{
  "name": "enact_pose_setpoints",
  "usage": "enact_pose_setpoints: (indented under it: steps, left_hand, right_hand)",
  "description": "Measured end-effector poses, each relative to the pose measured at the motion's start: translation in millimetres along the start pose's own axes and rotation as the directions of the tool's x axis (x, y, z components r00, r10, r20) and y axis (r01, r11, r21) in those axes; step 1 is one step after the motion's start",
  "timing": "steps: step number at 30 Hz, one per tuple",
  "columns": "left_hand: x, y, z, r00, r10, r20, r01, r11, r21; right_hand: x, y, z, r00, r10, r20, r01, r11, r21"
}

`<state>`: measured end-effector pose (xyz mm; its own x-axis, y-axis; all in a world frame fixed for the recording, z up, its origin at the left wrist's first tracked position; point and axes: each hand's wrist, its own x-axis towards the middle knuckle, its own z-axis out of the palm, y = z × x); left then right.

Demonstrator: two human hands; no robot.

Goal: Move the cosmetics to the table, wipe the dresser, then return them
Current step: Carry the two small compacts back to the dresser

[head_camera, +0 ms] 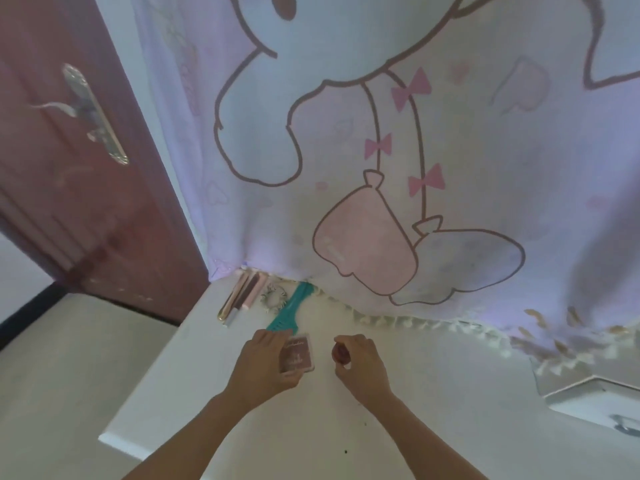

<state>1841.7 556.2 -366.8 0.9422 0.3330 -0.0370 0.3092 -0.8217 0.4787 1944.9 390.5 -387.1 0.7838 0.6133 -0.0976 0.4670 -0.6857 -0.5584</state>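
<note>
Both hands reach over the white dresser top (433, 410). The left hand (263, 365) grasps a flat, dusty-pink compact (297, 355) by its left edge, fingers over its near corner. The compact's long axis runs away from the person and tilts slightly left; its printed face is turned up. Whether it rests on the surface or is lifted cannot be told. The right hand (360, 362), just right of the compact, is curled around a small dark-red round item (339, 353) pinched at the fingertips. Beyond the left hand lie a teal comb (289, 310), handle pointing toward the hanging cartoon cloth (415, 150), a pale scrunchie (273, 299) and several slim tubes (240, 299) lying parallel.
</note>
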Motion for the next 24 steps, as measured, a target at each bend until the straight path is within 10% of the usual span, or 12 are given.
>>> enact_pose_setpoints:
  steps: [10,24]
  left_hand:
    - [100.7,7.5,24.7,0.954,0.186,0.236,-0.22,0.967,0.128]
    - [140.8,-29.6,46.3,0.896,0.422,0.14,-0.443,0.871,0.214]
  right_hand:
    - [17.7,32.8,-0.5,0.986,0.033,-0.163,-0.043,0.997,-0.061]
    - [60.2,27.1,19.1,0.96,-0.085,-0.268,0.039,0.984,-0.173]
